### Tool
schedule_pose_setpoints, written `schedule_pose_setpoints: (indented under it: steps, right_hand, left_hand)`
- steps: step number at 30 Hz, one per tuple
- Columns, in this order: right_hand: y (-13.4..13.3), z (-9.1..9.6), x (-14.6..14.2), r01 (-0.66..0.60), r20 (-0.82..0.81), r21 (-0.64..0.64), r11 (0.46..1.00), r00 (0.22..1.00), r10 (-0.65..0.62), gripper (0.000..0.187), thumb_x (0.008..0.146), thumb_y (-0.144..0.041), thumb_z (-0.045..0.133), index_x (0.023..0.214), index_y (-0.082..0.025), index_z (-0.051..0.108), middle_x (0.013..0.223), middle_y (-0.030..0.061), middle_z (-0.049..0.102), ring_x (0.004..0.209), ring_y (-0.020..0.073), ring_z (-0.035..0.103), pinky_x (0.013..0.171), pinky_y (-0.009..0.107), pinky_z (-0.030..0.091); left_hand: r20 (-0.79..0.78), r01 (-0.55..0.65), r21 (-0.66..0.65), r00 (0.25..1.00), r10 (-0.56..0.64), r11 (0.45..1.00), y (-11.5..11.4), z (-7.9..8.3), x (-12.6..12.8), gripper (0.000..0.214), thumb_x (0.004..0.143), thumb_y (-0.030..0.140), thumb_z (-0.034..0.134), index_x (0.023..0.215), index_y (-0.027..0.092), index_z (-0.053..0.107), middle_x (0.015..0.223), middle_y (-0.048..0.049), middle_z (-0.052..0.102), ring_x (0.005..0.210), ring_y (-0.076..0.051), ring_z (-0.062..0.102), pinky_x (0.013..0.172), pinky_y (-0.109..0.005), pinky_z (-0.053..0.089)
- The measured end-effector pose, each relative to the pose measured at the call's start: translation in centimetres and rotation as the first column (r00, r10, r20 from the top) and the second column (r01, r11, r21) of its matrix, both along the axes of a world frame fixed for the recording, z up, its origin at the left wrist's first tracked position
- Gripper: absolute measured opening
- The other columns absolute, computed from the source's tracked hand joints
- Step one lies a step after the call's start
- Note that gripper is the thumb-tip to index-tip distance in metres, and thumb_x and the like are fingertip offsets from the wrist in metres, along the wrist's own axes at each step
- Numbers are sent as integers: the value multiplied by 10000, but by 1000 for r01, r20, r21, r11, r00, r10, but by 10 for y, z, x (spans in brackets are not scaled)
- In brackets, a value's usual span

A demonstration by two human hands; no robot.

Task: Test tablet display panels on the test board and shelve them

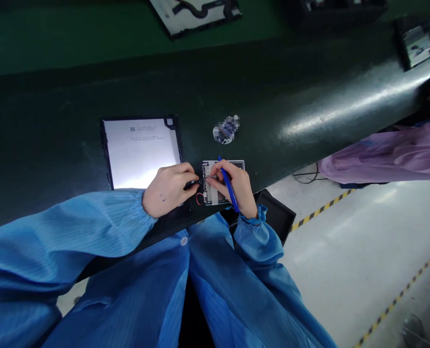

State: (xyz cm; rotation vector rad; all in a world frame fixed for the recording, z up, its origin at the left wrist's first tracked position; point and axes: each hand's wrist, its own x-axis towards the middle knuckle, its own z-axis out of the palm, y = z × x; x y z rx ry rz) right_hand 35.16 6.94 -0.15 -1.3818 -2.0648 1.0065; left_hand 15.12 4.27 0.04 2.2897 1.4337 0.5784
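Head camera view, looking down at a dark green worktop: at left lies a flat white rectangular panel with black edges [138, 150], small print near its top. At its lower right corner, the person's left hand [172, 189], in a blue sleeve, pinches a small dark piece [192, 183] between thumb and fingers. Just right of that, near the worktop's front edge, lies a small rectangular circuit-board assembly with a pale strip [207, 195], a thin red wire [198, 198] at its left side. Beyond it sits a shiny, partly blurred object [226, 130]. The right hand [236, 181] is over the assembly, grasping a slim blue pen-shaped tool [228, 186] that slants across the fingers; whether its fingertips grip anything else, I cannot tell. Lower right is a black rectangular tray [278, 212]. At far right, a co-worker's pink sleeve [385, 154] reaches toward the worktop.
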Motion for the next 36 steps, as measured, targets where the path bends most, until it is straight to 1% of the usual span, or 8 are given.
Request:
schedule_pose_setpoints:
  steps: [5, 10, 14, 18, 26, 28, 32, 36]
  right_hand:
    - [-4, -4, -12, 36, 77, 104, 994, 996, -44, 148, 842, -284, 705, 799, -222, 577, 727, -49, 561, 665, 107, 533, 626, 236, 360]
    - [-14, 3, -9, 338, -231, 133, 932, 925, -303, 195, 1009, -352, 445, 1013, -235, 601, 739, -30, 599, 641, 120, 586, 649, 258, 475]
    - [-17, 19, -4, -198, 6, 147, 969, 980, 199, 509, 966, -497, 531, 1418, -275, 456, 1160, 57, 705, 1138, 245, 650, 1026, 443, 500]
    - [-14, 16, -12, -521, 288, 124, 844, 833, 472, 1322, 662, -593, 836, 1602, -217, -15, 1609, 159, 324, 1515, 368, 252, 1253, 621, 140]
    - [-6, -6, -19, -565, 164, 120, 816, 822, 545, 1300, 694, -634, 786, 1599, -248, -64, 1612, 167, 322, 1486, 349, 333, 1253, 622, 100]
    - [-6, 5, -20, -544, 23, 83, 835, 839, 544, 1243, 706, -690, 738, 1605, -247, 3, 1569, 164, 406, 1463, 348, 378, 1247, 620, 140]
    - [-7, 44, -19, -301, -389, -21, 953, 881, 269, 941, 855, -739, 525, 1591, -265, 179, 1504, 117, 511, 1353, 304, 534, 1135, 516, 437]
    - [-6, 63, -13, 41, -465, -91, 995, 882, -78, 648, 902, -552, 618, 1466, -265, 475, 1441, 42, 584, 1344, 283, 543, 1123, 471, 472]
  left_hand:
    - [1, 0, -27, 1000, 0, 1000, 3, 2, 4, 210, 891, 176, 565, 858, 126, 767, 922, -80, 749, 740, -209, 708, 627, -315, 540]
    - [248, -225, -118, 937, 248, 967, -17, 38, -46, 584, 833, 299, 704, 1386, 160, 576, 1308, -107, 653, 1137, -254, 644, 1015, -415, 517]
    - [306, -508, -586, 584, 752, 632, -64, 55, -117, 747, 798, 373, 714, 1491, 289, 448, 1487, -47, 538, 1362, -294, 498, 1138, -484, 419]
    - [63, -327, -929, 319, 946, 172, -99, 51, -147, 679, 698, 503, 760, 1345, 374, 600, 1372, 3, 649, 1305, -322, 556, 1065, -478, 505]
    - [2, -221, -975, 117, 993, 28, -61, 80, -111, 559, 818, 495, 537, 1236, 145, 664, 1131, -90, 746, 1247, -382, 579, 939, -504, 583]
    - [113, -217, -966, 122, 986, 137, -48, 95, -102, 570, 886, 508, 427, 1266, 142, 643, 1003, -83, 753, 1202, -388, 606, 919, -544, 573]
    - [565, 139, -819, 364, 740, 557, -30, 119, -74, 591, 866, 521, 448, 1281, 154, 655, 932, -99, 731, 946, -362, 698, 793, -517, 591]
    - [644, 337, -757, 524, 557, 559, -18, 102, -53, 476, 795, 482, 636, 1132, 161, 738, 1044, -135, 723, 1044, -387, 665, 850, -483, 570]
